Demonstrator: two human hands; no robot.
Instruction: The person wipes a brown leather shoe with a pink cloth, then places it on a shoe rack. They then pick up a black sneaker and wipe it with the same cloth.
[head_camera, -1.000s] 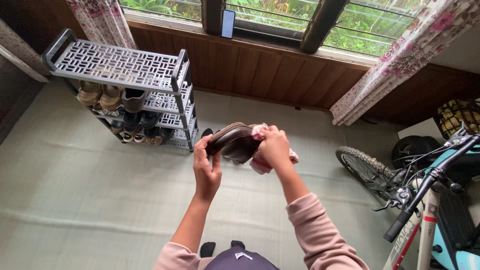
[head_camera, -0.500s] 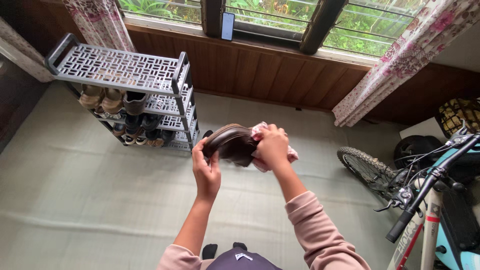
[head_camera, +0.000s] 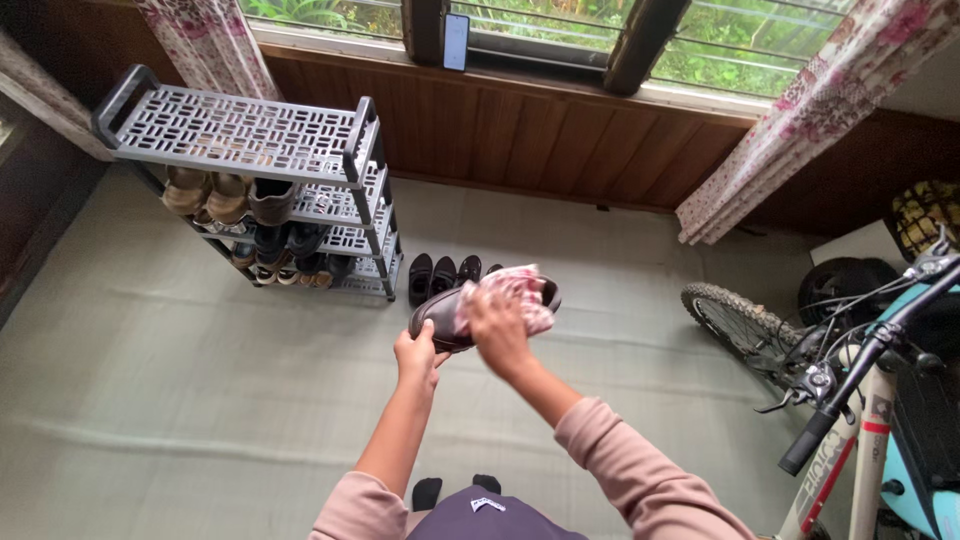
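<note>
My left hand (head_camera: 417, 355) grips the heel end of a dark brown leather shoe (head_camera: 438, 311), held out in front of me above the floor. My right hand (head_camera: 496, 328) presses a pink and white patterned cloth (head_camera: 515, 291) over the top of the shoe, hiding most of its upper. Both sleeves are pale pink.
A grey plastic shoe rack (head_camera: 240, 135) with several shoes on its shelves stands at the left. Dark shoes (head_camera: 443, 273) sit on the green floor mat beside it. A bicycle (head_camera: 850, 380) stands at the right. A phone (head_camera: 457, 42) leans on the window sill; floral curtains (head_camera: 800, 110) hang beside it.
The shoe has dropped lower and tilted flatter. My right hand with the cloth has slid left across the shoe's top. The shoes on the floor behind are now uncovered.
</note>
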